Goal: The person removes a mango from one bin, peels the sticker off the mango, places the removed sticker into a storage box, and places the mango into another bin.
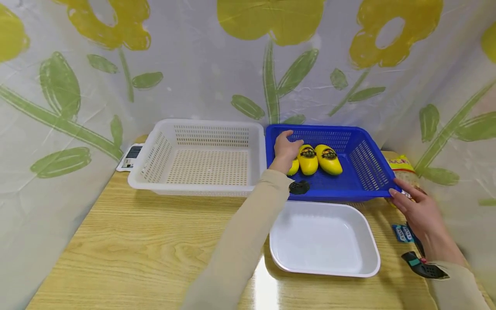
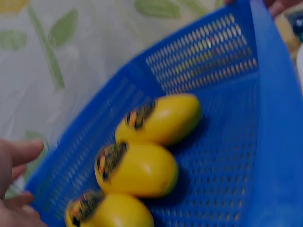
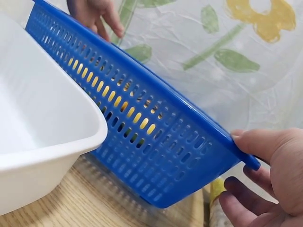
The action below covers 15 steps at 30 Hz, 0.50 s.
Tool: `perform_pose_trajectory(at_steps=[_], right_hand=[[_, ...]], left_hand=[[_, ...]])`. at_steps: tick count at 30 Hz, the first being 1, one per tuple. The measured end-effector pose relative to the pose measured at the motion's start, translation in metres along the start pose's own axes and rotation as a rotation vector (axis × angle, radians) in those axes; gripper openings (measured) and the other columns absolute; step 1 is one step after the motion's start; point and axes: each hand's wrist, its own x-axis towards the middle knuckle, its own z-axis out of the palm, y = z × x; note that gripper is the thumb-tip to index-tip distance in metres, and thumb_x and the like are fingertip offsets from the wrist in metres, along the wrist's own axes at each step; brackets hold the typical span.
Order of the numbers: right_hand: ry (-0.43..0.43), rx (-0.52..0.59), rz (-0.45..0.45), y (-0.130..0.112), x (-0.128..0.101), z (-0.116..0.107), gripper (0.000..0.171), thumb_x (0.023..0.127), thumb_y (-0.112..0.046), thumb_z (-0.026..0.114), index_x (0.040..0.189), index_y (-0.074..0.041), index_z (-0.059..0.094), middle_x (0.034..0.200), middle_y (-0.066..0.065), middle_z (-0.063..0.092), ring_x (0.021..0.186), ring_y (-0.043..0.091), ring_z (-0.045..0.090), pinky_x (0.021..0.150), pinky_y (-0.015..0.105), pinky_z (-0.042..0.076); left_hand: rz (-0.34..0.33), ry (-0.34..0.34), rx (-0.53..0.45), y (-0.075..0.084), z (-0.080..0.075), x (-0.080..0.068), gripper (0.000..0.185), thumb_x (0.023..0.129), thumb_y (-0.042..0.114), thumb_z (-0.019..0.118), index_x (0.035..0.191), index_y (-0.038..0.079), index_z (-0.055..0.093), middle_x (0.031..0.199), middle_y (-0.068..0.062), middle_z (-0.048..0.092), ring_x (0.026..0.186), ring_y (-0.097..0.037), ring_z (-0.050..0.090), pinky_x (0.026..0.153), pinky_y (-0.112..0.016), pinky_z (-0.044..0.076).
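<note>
Three yellow mangoes with dark labels, among them the rightmost mango (image 1: 328, 160), lie side by side in a blue perforated basket (image 1: 360, 159). My left hand (image 1: 286, 150) is over the basket's left end, beside the leftmost mango (image 2: 111, 211), its fingers spread and nothing in them. In the left wrist view its fingers (image 2: 26, 150) are apart from the fruit. My right hand (image 1: 420, 211) pinches the basket's front right corner, thumb on top of the rim and fingers below, as the right wrist view shows. The basket sits tilted in that view.
A white perforated basket (image 1: 209, 188) stands left of the blue one. In front is a white tray (image 1: 317, 241) on the wooden table (image 1: 155, 241). Blue packets (image 1: 403, 233) and a yellow-topped bag (image 1: 401, 163) lie at the right. A flowered curtain (image 1: 193, 64) hangs behind.
</note>
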Motion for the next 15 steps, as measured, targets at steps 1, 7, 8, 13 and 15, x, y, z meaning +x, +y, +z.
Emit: perform_pose_trajectory(at_steps=[1, 7, 8, 13, 15], right_hand=[[0.001, 0.004, -0.001, 0.000, 0.000, 0.000, 0.030, 0.093, -0.001, 0.063, 0.116, -0.017, 0.072, 0.110, -0.009, 0.060, 0.089, 0.006, 0.069, 0.079, 0.019, 0.054], [-0.009, 0.025, -0.010, 0.001, 0.000, 0.000, 0.030, 0.094, 0.001, 0.061, 0.116, -0.015, 0.071, 0.109, -0.008, 0.062, 0.090, 0.007, 0.069, 0.079, 0.020, 0.055], [-0.010, 0.029, -0.008, 0.001, 0.001, 0.000, 0.029, 0.094, 0.001, 0.061, 0.116, -0.015, 0.071, 0.110, -0.008, 0.062, 0.090, 0.008, 0.069, 0.079, 0.020, 0.055], [-0.010, 0.036, -0.001, 0.001, 0.000, 0.000, 0.029, 0.094, 0.001, 0.061, 0.115, -0.016, 0.071, 0.110, -0.007, 0.061, 0.090, 0.008, 0.069, 0.080, 0.021, 0.054], [-0.008, 0.035, -0.002, 0.001, 0.000, 0.000, 0.029, 0.093, 0.001, 0.062, 0.115, -0.016, 0.071, 0.110, -0.008, 0.060, 0.090, 0.008, 0.069, 0.080, 0.021, 0.054]], left_hand=[[0.010, -0.003, 0.010, -0.004, -0.001, 0.003, 0.048, 0.094, 0.015, 0.067, 0.140, 0.016, 0.053, 0.147, -0.004, 0.045, 0.118, -0.025, 0.054, 0.090, -0.037, 0.052], [0.017, -0.044, 0.031, -0.018, -0.004, 0.011, 0.044, 0.092, 0.011, 0.069, 0.135, 0.019, 0.059, 0.157, 0.000, 0.032, 0.142, -0.025, 0.031, 0.101, -0.039, 0.045], [0.013, -0.052, 0.023, -0.019, -0.004, 0.012, 0.044, 0.092, 0.010, 0.068, 0.134, 0.018, 0.060, 0.159, -0.001, 0.028, 0.145, -0.026, 0.024, 0.104, -0.040, 0.043], [-0.016, -0.062, 0.032, -0.021, -0.001, 0.012, 0.043, 0.091, 0.005, 0.068, 0.132, 0.015, 0.062, 0.163, -0.001, 0.015, 0.149, -0.027, 0.002, 0.115, -0.043, 0.028], [-0.026, -0.067, 0.051, -0.022, 0.000, 0.012, 0.043, 0.091, 0.003, 0.068, 0.132, 0.014, 0.063, 0.163, -0.002, 0.013, 0.149, -0.027, 0.000, 0.116, -0.043, 0.025]])
